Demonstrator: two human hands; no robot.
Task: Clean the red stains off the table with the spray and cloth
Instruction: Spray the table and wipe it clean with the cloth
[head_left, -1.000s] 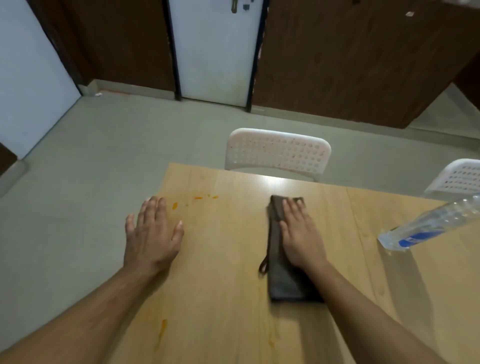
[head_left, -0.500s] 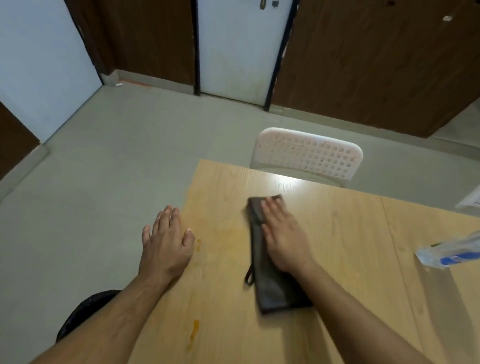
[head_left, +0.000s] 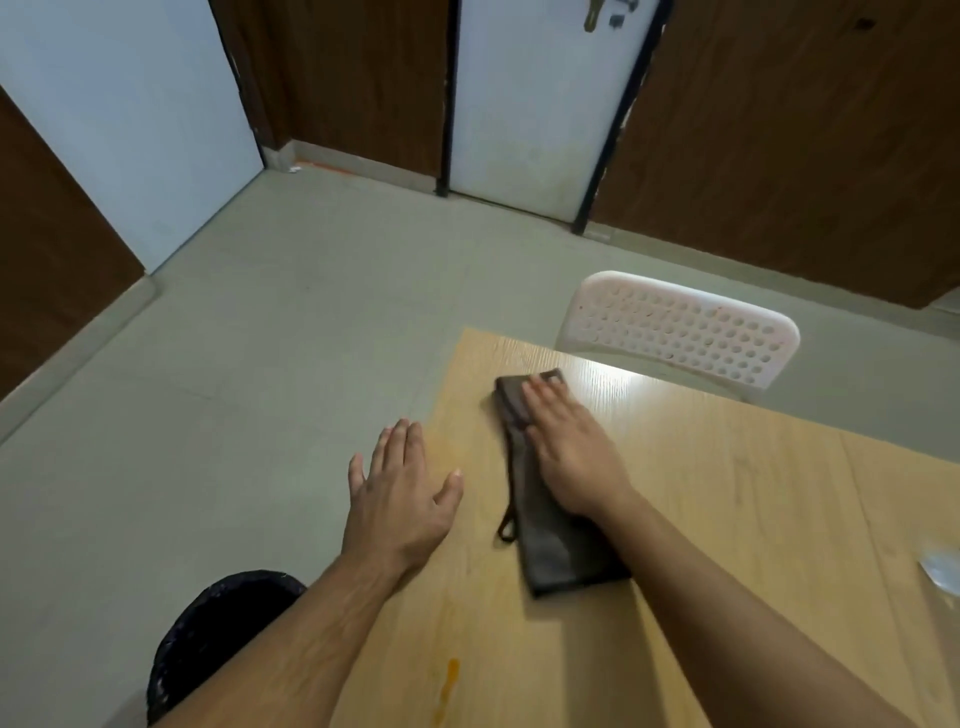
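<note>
A folded dark grey cloth (head_left: 556, 553) lies on the light wooden table (head_left: 727, 519) near its left edge. My right hand (head_left: 569, 449) presses flat on the cloth's far half, fingers together. Flat over the table's left edge rests my left hand (head_left: 400, 493), fingers spread and holding nothing. An orange-red stain streak (head_left: 449, 680) runs along the near left part of the table, and a faint orange smear (head_left: 447, 447) shows by my left fingertips. Only the end of the clear spray bottle (head_left: 943, 571) shows at the right edge.
A white perforated plastic chair (head_left: 680, 335) stands at the table's far side. A black bin (head_left: 218, 634) sits on the grey floor (head_left: 260, 364) under my left forearm. A white door and brown wall panels stand behind.
My right hand has slid the cloth leftward across the table over the small orange drops, which no longer show. The view has swung left, so the bottle has nearly left the frame.
</note>
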